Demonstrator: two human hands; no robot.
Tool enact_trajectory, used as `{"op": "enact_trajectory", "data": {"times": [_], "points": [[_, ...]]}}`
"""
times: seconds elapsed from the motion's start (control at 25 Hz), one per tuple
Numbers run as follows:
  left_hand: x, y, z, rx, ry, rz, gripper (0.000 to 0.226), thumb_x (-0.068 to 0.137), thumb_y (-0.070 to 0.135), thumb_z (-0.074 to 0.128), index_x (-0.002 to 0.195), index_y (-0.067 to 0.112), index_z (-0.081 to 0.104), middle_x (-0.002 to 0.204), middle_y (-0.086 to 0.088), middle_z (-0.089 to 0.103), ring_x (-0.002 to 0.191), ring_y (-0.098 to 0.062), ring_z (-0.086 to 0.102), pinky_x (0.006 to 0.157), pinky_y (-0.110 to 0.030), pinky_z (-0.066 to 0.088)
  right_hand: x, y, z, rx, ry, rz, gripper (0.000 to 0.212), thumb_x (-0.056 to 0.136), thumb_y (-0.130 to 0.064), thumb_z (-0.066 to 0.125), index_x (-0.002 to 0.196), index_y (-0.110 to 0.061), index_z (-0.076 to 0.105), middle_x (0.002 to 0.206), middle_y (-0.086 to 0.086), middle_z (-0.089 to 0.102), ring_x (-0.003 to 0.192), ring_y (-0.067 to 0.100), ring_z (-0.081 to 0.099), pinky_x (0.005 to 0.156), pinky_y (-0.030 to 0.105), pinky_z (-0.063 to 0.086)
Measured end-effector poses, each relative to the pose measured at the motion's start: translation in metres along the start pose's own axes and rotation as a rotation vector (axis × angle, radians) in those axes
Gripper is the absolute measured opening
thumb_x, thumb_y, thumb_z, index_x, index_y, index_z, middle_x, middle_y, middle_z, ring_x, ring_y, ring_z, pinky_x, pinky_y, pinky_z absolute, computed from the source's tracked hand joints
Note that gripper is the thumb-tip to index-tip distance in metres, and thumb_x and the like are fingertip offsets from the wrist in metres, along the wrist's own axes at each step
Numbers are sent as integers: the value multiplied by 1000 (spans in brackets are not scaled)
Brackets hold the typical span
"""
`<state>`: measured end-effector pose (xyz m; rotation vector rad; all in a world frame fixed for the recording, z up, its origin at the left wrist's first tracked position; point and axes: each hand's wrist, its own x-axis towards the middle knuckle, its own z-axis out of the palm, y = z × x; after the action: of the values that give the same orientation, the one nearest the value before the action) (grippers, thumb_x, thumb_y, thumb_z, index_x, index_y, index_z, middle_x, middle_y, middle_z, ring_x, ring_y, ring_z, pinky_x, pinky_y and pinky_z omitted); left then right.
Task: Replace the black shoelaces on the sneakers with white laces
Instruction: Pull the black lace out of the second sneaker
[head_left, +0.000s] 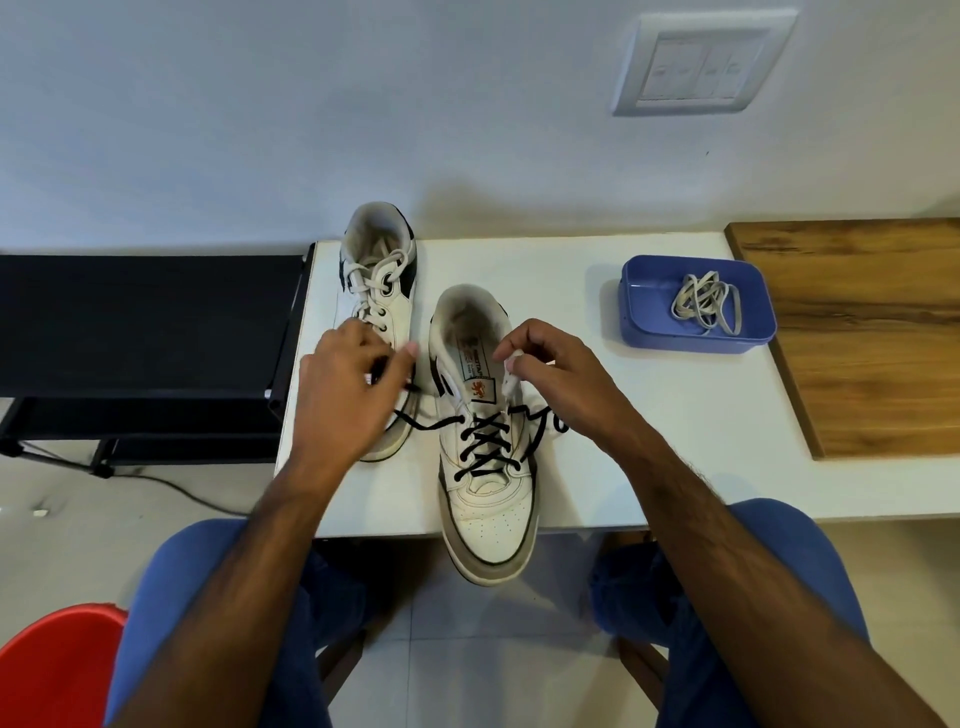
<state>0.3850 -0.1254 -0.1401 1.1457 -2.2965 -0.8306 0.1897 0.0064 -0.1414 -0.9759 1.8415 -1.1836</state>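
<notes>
Two white sneakers stand on a white table (597, 415). The far left sneaker (382, 270) carries white laces. The near sneaker (483, 467) has a black lace (483, 441) crossed through its lower eyelets, its upper part pulled loose to both sides. My left hand (348, 384) pinches the left end of the black lace beside the shoe. My right hand (550, 374) pinches the right eyelet flap near the tongue. A loose white lace (706, 301) lies coiled in a blue tray (649, 312) at the right.
A wooden board (872, 332) lies on the table's right end. A black rack (145, 332) stands to the left of the table. A red stool (57, 670) shows at the lower left. My knees in blue trousers sit under the table's front edge.
</notes>
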Motion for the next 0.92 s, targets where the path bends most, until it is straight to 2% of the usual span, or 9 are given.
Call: {"op": "enact_trajectory", "data": {"times": [0.08,0.2,0.32,0.4,0.48,0.6,0.68,0.76,0.92], "points": [[0,5,11,229,17,99,13,95,33,65,100,21,65,113,-1,52,107,-21,48,89,-39,38,-1,-1,2,1,39,-15,15,98,-15,57,97,-24,70,88,6,71,83,14,63,68,15,47],[-4,16,17,208,31,89,40,93,27,63,132,27,54,129,-3,42,117,-22,41,94,-39,31,-1,-4,4,-5,43,-54,12,99,-18,60,103,-23,70,84,-5,69,78,5,61,67,10,46],[-11,26,19,203,-39,269,28,98,35,52,124,27,62,104,3,45,98,-13,45,85,-39,37,1,-2,3,-35,17,-62,11,99,-23,60,102,-28,70,93,-3,68,86,12,64,74,17,50],[-14,32,22,266,-111,404,22,96,40,58,109,26,69,93,8,41,88,-11,45,78,-39,40,4,0,-1,-23,27,-31,15,96,-22,59,99,-30,70,91,0,71,90,16,66,85,32,55],[-19,36,31,318,-143,455,20,91,42,67,102,26,71,92,10,36,86,-14,46,74,-36,34,4,2,-7,65,22,13,20,94,-15,55,100,-25,71,83,0,73,89,18,69,90,40,56],[-23,39,37,346,-194,441,21,87,42,73,102,27,72,96,10,34,91,-17,48,76,-35,30,4,3,-10,166,-27,49,21,95,-6,54,102,-16,70,78,-1,70,84,12,69,88,33,55],[-20,37,35,322,-223,444,19,87,38,75,101,25,71,98,8,39,93,-18,48,78,-37,37,5,3,-10,149,-32,44,19,95,-11,55,100,-21,71,83,0,69,87,17,69,91,38,56],[-18,34,30,327,-253,481,18,87,35,76,99,24,68,100,6,43,91,-18,49,79,-42,43,6,3,-8,38,-21,-8,19,94,-18,54,96,-28,70,90,1,68,93,21,66,92,42,55],[-9,25,18,340,-202,503,20,91,42,68,101,24,66,98,5,41,84,-13,45,75,-37,43,2,5,5,-291,34,-215,18,101,-21,53,102,-24,70,96,2,50,92,16,54,83,27,44]]}}
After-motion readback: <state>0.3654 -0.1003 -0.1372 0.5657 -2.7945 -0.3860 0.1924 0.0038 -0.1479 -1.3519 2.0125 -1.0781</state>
